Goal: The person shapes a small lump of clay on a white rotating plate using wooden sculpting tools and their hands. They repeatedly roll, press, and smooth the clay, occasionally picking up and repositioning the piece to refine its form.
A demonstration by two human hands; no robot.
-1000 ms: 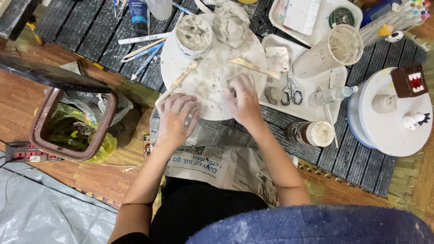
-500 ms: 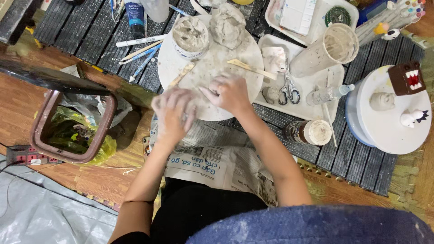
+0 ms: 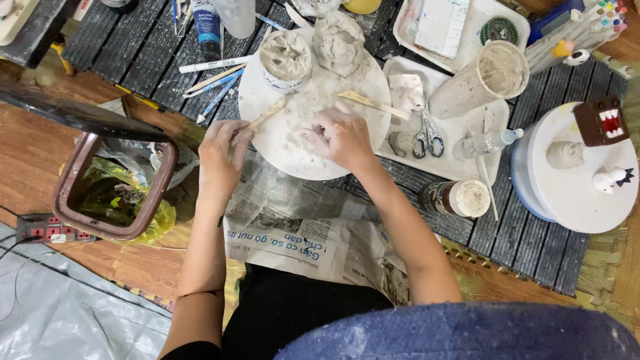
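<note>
Landmark: round white board (image 3: 347, 100), dusted with grey clay, sitting on the dark slatted mat (image 3: 120, 53).

Left hand (image 3: 223, 150) at the board's near-left edge, fingers curled around a clay-smeared wooden stick (image 3: 267, 117) that slants up onto the board toward the clay tub. Right hand (image 3: 343, 137) on the board's near part, palm down, fingers bent and pressed onto a small smear of clay (image 3: 300, 140); whether anything is pinched beneath cannot be told.

At the board's far side: a small round tub (image 3: 285, 59) full of grey clay, and just beside it, to the right, a big rough clay lump (image 3: 339, 43). A flat wooden blade (image 3: 373, 103) lying across the board's right edge.

Right of the board, touching it: a white tray (image 3: 460, 133) with scissors (image 3: 427, 137), a tipped plastic cup (image 3: 483, 77) and a small clear bottle (image 3: 487, 142). Well right of the board: a white turntable (image 3: 587, 200) with a small clay head (image 3: 565, 155) and a brown toothed figure (image 3: 601, 120).

Near side of the board: spread newspaper (image 3: 293, 227), partly tucked under it. Left of the board, off the mat: a brown bin (image 3: 110, 183) lined with a plastic bag.
</note>
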